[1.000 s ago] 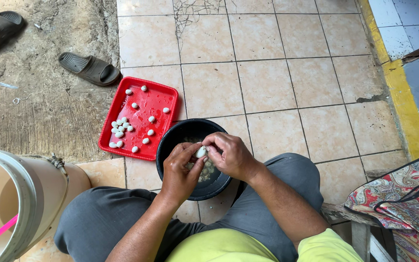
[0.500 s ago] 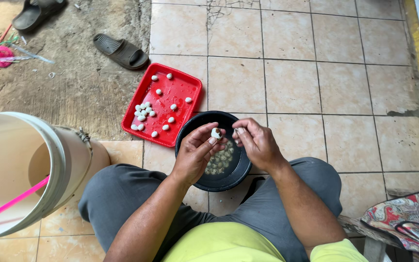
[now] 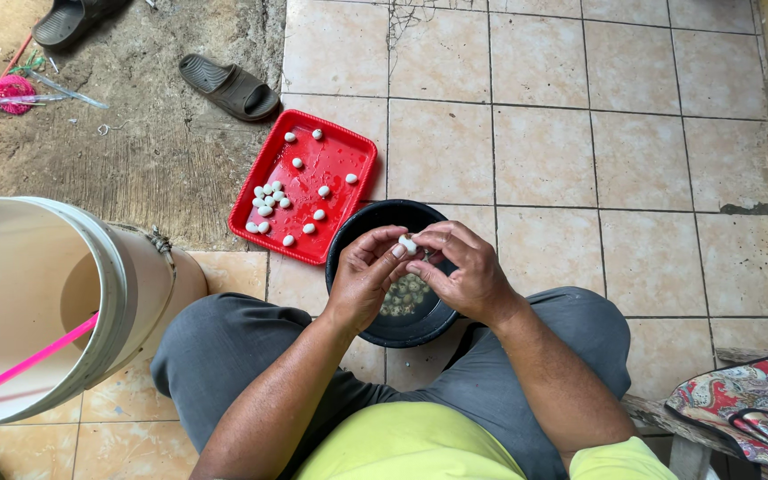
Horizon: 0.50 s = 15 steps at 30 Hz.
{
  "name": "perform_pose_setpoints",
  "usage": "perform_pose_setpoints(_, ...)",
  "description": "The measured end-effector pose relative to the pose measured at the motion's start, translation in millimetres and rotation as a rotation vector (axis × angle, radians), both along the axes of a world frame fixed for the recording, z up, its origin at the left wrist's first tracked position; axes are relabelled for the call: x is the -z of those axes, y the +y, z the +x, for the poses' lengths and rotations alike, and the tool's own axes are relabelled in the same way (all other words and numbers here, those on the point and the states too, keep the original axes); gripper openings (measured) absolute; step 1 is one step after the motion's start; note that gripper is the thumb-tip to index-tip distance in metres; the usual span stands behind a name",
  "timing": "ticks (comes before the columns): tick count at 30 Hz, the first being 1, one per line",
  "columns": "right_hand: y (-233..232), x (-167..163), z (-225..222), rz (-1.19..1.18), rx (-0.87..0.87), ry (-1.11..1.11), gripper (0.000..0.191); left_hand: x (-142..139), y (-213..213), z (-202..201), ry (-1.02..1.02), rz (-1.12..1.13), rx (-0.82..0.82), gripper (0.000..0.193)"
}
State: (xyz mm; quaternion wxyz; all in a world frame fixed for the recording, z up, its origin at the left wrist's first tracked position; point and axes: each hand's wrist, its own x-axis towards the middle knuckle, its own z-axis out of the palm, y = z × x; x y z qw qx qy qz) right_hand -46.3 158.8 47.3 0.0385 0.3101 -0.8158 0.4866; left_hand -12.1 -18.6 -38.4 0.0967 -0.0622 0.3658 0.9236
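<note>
Lap: seen from above, a seated person in a yellow shirt [image 3: 411, 444] and grey trousers [image 3: 224, 347]; the face is out of view.
Left hand [image 3: 362, 280]: fingertips pinch a small white piece [image 3: 408, 244] over the bowl.
Right hand [image 3: 464, 271]: fingers curl onto the same piece from the other side.
Black bowl [image 3: 357, 240]: between the knees on the tiles, partly hidden by both hands; small pale pieces inside are hard to make out.
White bucket [image 3: 135, 276]: at the left, cut off by the frame edge, a pink stick [image 3: 28, 360] inside.
Red tray [image 3: 335, 169]: just beyond the bowl, holding scattered white pieces.
Sandals [image 3: 228, 87]: farthest, on bare ground.
</note>
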Motion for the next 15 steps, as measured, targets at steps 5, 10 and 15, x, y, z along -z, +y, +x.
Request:
perform_pose_setpoints(5,5,6,-2,0.036,0.008,0.046,0.015,0,4,1,0.053,-0.028,0.008,0.023)
perform_pose_setpoints(10,7,13,1,-0.050,0.082,-0.218,0.016,2,8,5,0.072,-0.097,-0.042,0.021)
perform_pose_setpoints(15,5,8,1,0.071,0.106,0.065,0.016,-3,13,4,0.075,-0.157,-0.094,0.023)
